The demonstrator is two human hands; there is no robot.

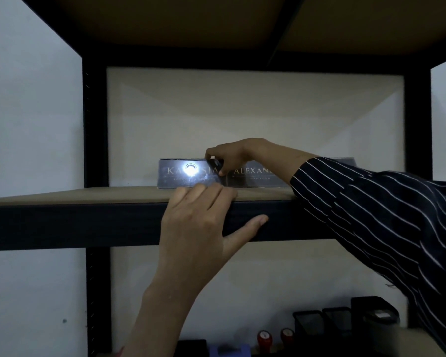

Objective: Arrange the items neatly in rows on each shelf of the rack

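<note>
The right hand (232, 155) pinches the top right corner of the left plate (173, 176), which stands on the shelf (75, 195) end to end with the right plate (255, 176). The left hand (198, 222) lies flat over the shelf edge, fingers straight and just beside the plate's base, thumb on the front beam. I'd nudge that corner gently until both faces line up in one row. A pinch that high could tip the plate, so the flat fingers might steady its foot.
</note>
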